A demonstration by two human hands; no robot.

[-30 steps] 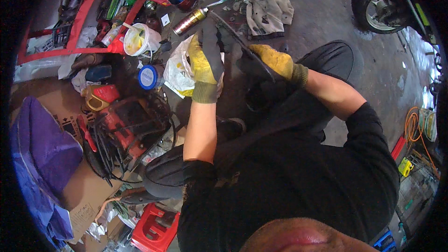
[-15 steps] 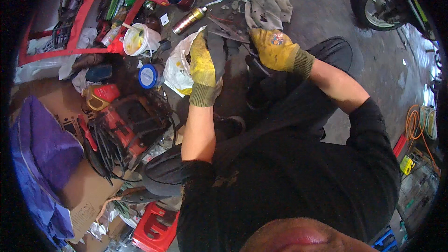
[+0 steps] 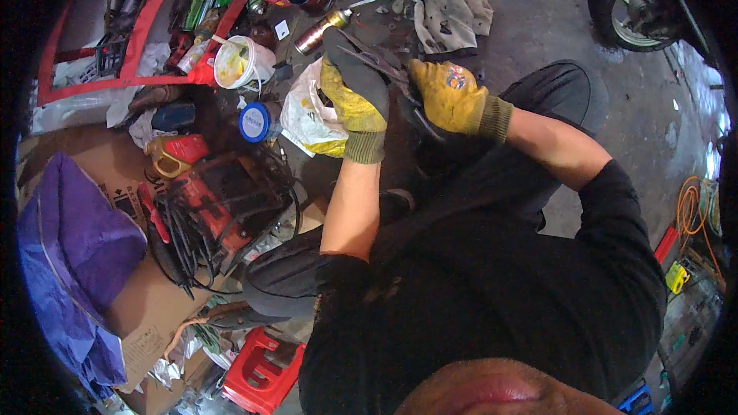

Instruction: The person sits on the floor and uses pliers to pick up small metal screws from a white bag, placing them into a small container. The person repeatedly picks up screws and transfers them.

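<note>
1. Both hands are gloved in yellow and black and meet above the person's lap; left hand (image 3: 355, 96) is closed around one end of a dark metal tool (image 3: 384, 69), seemingly pliers or snips, and right hand (image 3: 450, 94) is clenched on its other end by the handles; held close to the body, likely for leverage; what the tool bites on is hidden by the gloves.
2. Purple cloth (image 3: 69, 253) lies bunched over flattened cardboard (image 3: 154, 307) at the far left, well apart from the work.
3. Red power tool (image 3: 219, 200) with a tangle of black cable lies on the cardboard, near the left knee, within easy reach.
4. Wheel (image 3: 626, 4) stands at the upper right on the concrete floor (image 3: 553, 38), apart from the hands.
5. Soiled rag (image 3: 452, 8) lies just beyond the hands, placed handy for wiping.
6. White tub (image 3: 238, 63) and spray can (image 3: 323, 31) sit left of the hands among scattered tools.
</note>
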